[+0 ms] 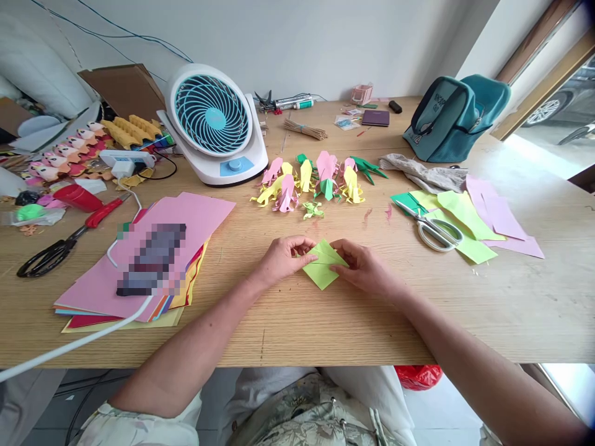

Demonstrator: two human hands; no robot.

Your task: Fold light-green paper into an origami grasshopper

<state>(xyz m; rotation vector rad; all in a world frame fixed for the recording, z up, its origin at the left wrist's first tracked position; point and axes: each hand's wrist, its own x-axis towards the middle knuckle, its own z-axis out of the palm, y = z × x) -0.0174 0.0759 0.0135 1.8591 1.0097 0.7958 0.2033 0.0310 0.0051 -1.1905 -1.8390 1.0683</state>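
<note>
A light green square of paper (322, 272), turned like a diamond and showing crease lines, is held low over the wooden table. My left hand (287, 260) grips its left corner between thumb and fingers. On the opposite side, my right hand (360, 265) pinches the right corner, its thumb lying on top. Just beyond the paper sits a small green folded figure (313, 210). Behind that stands a group of folded paper figures in pink (326, 166), yellow (352, 186) and green.
Coloured paper sheets (204, 210) lie at left under a blurred phone (151, 260) and white cable. Black-and-red scissors (74, 238) are farther left. White-handled scissors (437, 234) rest on paper scraps (504, 217) at right. Behind are a fan (214, 118) and a teal bag (446, 121).
</note>
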